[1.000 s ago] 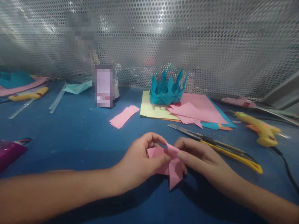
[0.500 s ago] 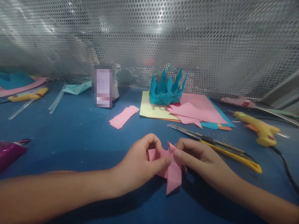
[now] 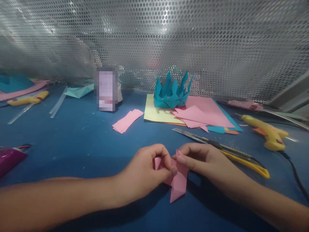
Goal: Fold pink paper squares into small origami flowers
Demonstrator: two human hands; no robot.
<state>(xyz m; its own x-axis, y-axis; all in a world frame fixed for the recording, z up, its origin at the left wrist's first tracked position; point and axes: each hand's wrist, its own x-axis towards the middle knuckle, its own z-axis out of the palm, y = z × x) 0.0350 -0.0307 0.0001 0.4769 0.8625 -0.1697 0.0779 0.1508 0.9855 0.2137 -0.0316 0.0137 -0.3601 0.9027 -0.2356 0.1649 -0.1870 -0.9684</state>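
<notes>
Both my hands meet low in the middle of the blue table [image 3: 79, 141] around a folded pink paper piece [image 3: 179, 185]. My left hand [image 3: 147, 170] pinches its left part, thumb in front and fingers curled over the top. My right hand [image 3: 205, 161] pinches its upper right part with thumb and fingertips. A pointed flap of the piece hangs down toward me below the fingers.
Behind my hands lie a yellow utility knife [image 3: 231, 154], a small stack of pink strips [image 3: 126, 120], a teal paper crown [image 3: 172, 91] on coloured sheets [image 3: 207, 111], and a yellow glue gun [image 3: 267, 133]. A perforated metal screen [image 3: 193, 42] closes the back. A purple object [image 3: 9, 158] lies at left.
My fingers have closed in on the pink piece and turned it slightly; its hanging flap now points lower and more to the left. Both hands stay in place.
</notes>
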